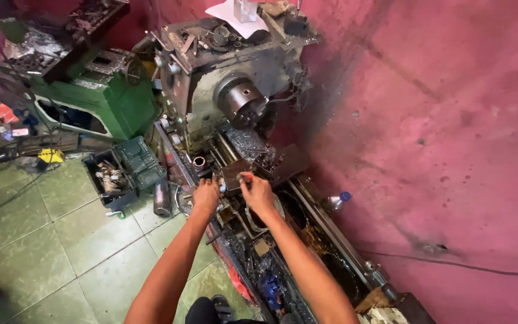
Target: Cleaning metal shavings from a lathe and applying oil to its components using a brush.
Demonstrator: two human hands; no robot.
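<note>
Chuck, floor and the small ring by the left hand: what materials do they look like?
Chuck: steel by the look, bare grey metal, dull sheen, grimy.
Floor: glazed ceramic tile, pale green, visible grout lines and soft reflections.
Ring, just beyond the left hand: possibly copper or brass, judging by its reddish-orange tint; too small to be sure.

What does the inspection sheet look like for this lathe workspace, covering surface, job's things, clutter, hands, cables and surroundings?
Surface: lathe bed dark, oily, strewn with metal chips.
Job's things: carriage block under both hands; chuck shows no workpiece that I can make out.
Clutter: open toolbox on the floor; loose tools on the headstock top; plastic bottle by the bed.
Hands: left hand rests on the carriage edge; right hand pinches a small orange-tipped item, too small to identify.
Cables: black cable along the wall; more on the floor, left.
Surroundings: pink stained wall; green tiled floor; green machine.
</note>
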